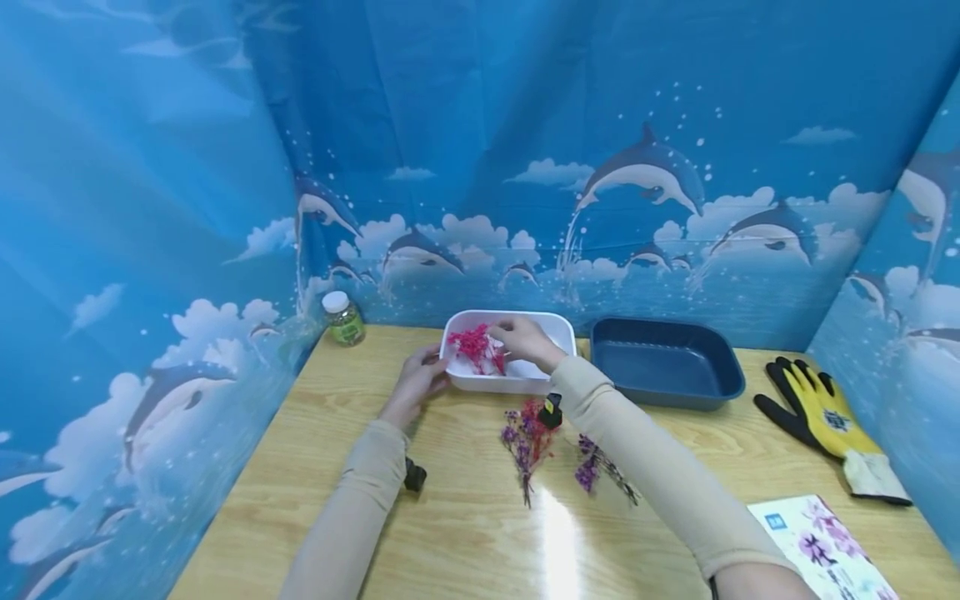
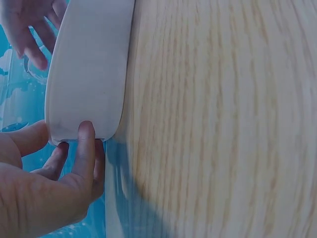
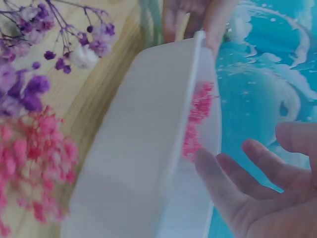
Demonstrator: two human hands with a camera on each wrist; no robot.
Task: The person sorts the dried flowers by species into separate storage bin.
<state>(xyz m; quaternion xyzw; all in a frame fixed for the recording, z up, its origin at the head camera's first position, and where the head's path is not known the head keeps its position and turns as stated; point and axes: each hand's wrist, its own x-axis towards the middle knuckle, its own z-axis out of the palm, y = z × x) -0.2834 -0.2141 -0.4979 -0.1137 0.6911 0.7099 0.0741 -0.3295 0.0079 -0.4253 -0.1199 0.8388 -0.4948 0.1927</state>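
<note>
Left hand (image 1: 417,379): grips the left end of the white tray (image 1: 534,382), thumb over the rim, fingers (image 2: 87,148) curled against the outer wall.
Right hand (image 1: 525,340): over the white tray, fingers relaxed and spread, holding nothing; fingertips just beside the pink flowers (image 1: 476,347).
White tray: on the bench (image 1: 465,533) at 12 o'clock from the person, near the back edge.
Pink flowers: inside the tray, left half.
Loose sprigs (image 1: 528,437): purple and pink, on the bench at 6 o'clock of the tray; a second purple sprig (image 1: 592,468) just to their 3 o'clock.
Blue tray (image 1: 663,361): at 3 o'clock of the white tray, close beside it.
Yellow glove (image 1: 821,417): at 3 o'clock of the blue tray, apart.
Bottle (image 1: 343,318): white cap, at 9 o'clock of the white tray, back left corner.
Booklet (image 1: 821,546): flower print, near right corner of the bench.
</note>
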